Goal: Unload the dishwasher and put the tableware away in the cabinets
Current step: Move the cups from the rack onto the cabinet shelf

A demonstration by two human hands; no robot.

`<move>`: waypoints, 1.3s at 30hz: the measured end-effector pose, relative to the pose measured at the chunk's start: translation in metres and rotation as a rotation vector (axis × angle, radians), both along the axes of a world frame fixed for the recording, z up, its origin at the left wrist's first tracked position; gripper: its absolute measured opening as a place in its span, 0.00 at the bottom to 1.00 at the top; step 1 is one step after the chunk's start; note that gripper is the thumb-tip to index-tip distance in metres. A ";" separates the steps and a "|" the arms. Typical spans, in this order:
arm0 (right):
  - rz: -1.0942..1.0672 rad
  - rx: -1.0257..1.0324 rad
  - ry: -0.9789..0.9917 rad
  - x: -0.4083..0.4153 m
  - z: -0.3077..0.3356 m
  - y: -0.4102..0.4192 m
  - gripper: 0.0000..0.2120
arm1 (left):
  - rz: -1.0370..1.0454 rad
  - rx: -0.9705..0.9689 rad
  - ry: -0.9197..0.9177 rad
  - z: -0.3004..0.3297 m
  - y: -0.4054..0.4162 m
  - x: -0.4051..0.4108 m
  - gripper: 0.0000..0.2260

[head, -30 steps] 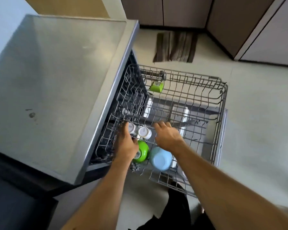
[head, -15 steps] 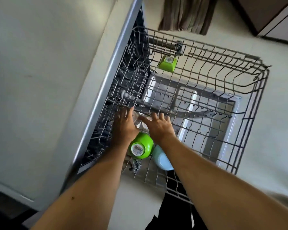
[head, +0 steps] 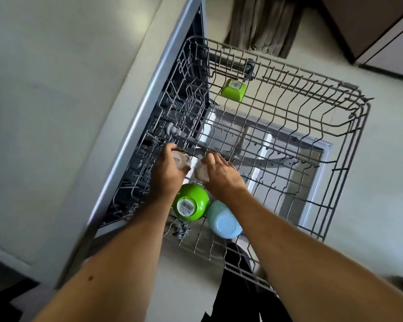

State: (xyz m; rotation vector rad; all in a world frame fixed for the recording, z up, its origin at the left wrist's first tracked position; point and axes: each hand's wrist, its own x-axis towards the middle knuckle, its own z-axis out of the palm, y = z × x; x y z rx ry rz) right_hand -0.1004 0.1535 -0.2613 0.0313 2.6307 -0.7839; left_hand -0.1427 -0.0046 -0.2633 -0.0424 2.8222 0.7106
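The wire upper rack [head: 349, 126] of the dishwasher is pulled out over the floor. My left hand [head: 166, 173] grips a small white cup [head: 180, 159] lying upside down in the rack's near left part. My right hand [head: 221, 174] grips a second small white cup [head: 201, 171] right beside the first. Just nearer to me sit an upside-down green bowl [head: 191, 202] with a barcode label and a light blue bowl [head: 223, 220]. A small square green dish [head: 233, 89] rests at the rack's far side.
The grey countertop [head: 56, 89] runs along the left, its metal edge bordering the dishwasher opening. The open dishwasher door [head: 312, 159] shows below the rack. A brown mat [head: 263, 24] lies on the floor beyond, with dark cabinet fronts [head: 370, 19] at the top right.
The view has moved closer and tilted down over the rack. Both hands reached onto the two white cups and now grip them, one cup in each hand.
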 end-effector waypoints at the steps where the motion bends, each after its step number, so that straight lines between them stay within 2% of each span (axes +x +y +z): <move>1: -0.017 -0.037 -0.019 0.001 0.010 0.003 0.20 | 0.015 0.019 0.016 0.009 0.001 0.005 0.30; 5: -0.068 -0.132 -0.020 0.017 0.046 0.013 0.22 | -0.030 0.054 0.054 0.052 0.011 0.028 0.27; 10: -0.170 -0.238 -0.003 0.041 0.106 0.042 0.21 | 0.009 0.107 -0.012 0.106 0.024 0.063 0.24; 13: -0.191 -0.263 0.033 0.059 0.140 0.056 0.24 | 0.019 0.132 0.052 0.144 0.030 0.089 0.22; 17: -0.201 -0.299 0.061 0.083 0.186 0.075 0.27 | -0.030 0.133 0.155 0.185 0.033 0.129 0.24; 23: -0.213 -0.325 0.266 0.134 0.233 0.097 0.29 | 0.063 0.159 0.279 0.240 0.050 0.187 0.26; 29: -0.100 -0.330 0.352 0.172 0.280 0.105 0.28 | 0.198 0.287 0.353 0.285 0.058 0.236 0.27; 37: 0.029 -0.387 0.466 0.191 0.366 0.074 0.37 | 0.367 0.353 0.521 0.364 0.042 0.283 0.25; 39: 0.084 -0.405 0.514 0.192 0.392 0.061 0.36 | 0.411 0.331 0.554 0.388 0.029 0.289 0.26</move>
